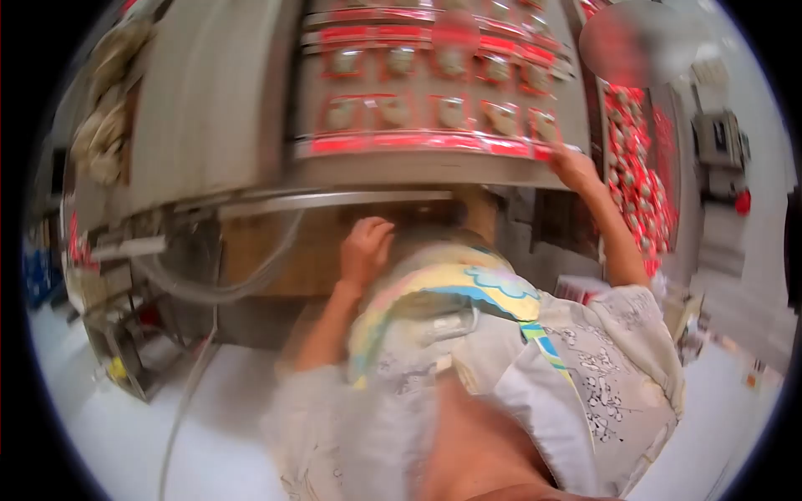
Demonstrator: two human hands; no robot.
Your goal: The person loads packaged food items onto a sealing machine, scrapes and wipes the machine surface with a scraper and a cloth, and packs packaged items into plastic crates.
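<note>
Right hand: positioned at the near right corner of the table, fingers drawn in at the end of the near red band. Motion blur covers the fingertips; whether they are clamped on the band or only resting against it cannot be told.

Left hand: located below the table's front edge, before the torso, well apart from the packs. Its fingers are bent inward; blur prevents telling whether the fingertips meet the thumb.

Packs: arranged on the table in rows running left to right. The two nearest full rows each show five units, side by side with narrow gaps. Each unit has a clear, shiny front with red edging and encloses a pale, greenish-brown lump of rounded, uneven outline. Red bands run across the sheet between some rows, and the near one lies along the front of the nearest row. Further rows continue to the upper limit of the view. Print is too blurred to read.

Adjacent items: a heap of red-and-clear packaging to the right of the table; a translucent hose curving below, at left.
</note>
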